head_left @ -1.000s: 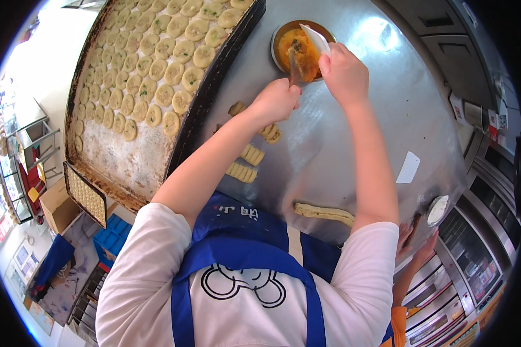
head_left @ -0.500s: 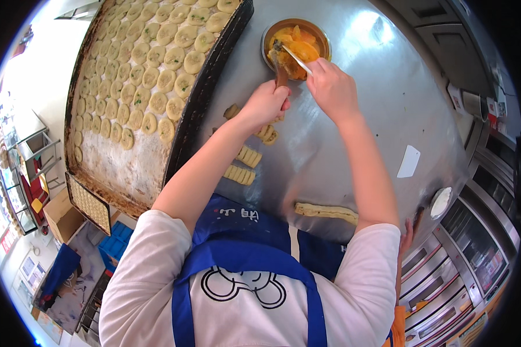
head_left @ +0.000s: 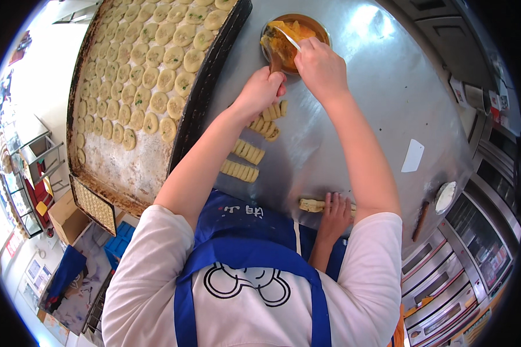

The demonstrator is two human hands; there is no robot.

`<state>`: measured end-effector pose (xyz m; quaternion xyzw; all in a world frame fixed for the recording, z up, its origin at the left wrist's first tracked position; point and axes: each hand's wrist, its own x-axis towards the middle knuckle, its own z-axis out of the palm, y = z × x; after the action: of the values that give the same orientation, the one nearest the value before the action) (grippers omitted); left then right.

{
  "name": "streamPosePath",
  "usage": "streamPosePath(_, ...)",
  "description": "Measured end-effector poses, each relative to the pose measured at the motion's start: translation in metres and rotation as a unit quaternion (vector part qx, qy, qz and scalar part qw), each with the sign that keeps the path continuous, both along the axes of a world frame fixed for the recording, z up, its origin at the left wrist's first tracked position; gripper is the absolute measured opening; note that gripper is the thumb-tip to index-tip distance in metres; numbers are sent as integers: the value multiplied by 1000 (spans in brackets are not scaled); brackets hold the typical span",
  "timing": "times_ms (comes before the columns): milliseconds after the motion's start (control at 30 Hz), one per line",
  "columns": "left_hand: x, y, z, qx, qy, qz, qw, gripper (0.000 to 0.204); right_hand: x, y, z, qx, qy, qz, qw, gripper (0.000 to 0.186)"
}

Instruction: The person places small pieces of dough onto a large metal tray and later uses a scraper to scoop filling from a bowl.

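Left hand (head_left: 261, 91) gripping handle (head_left: 276, 61), right hand (head_left: 321, 66) pinching scraper (head_left: 290, 40); metal table (head_left: 376, 98), cardboard box (head_left: 68, 220) leftward.

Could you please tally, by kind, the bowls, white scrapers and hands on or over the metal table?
Bowls: 2, the filling bowl and the powder bowl
White scrapers: 2, the held scraper and the loose scraper
Hands: 3, the left hand, the right hand and a co-worker's hand
Total: 7
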<state>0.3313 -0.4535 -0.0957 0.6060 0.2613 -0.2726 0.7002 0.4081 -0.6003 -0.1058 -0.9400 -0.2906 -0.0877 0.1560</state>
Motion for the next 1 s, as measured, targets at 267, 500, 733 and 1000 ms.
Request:
streamPosePath(267,0,1,-2,4,-8,4,1000,21,0,13,4,1,-7,-2,1000,8)
streamPosePath(500,1,-1,3,-1,-3,-2,1000,21,0,10,3,-28,-12,11,999,8)
streamPosePath(733,1,5,13,-21,29,3,999,15,1,2,-2,-41,-33,46,998,5)
streamPosePath(1000,-2,1,14,-53,40,-8,998,17,2,-12,2,-25,-58,47,997,3)
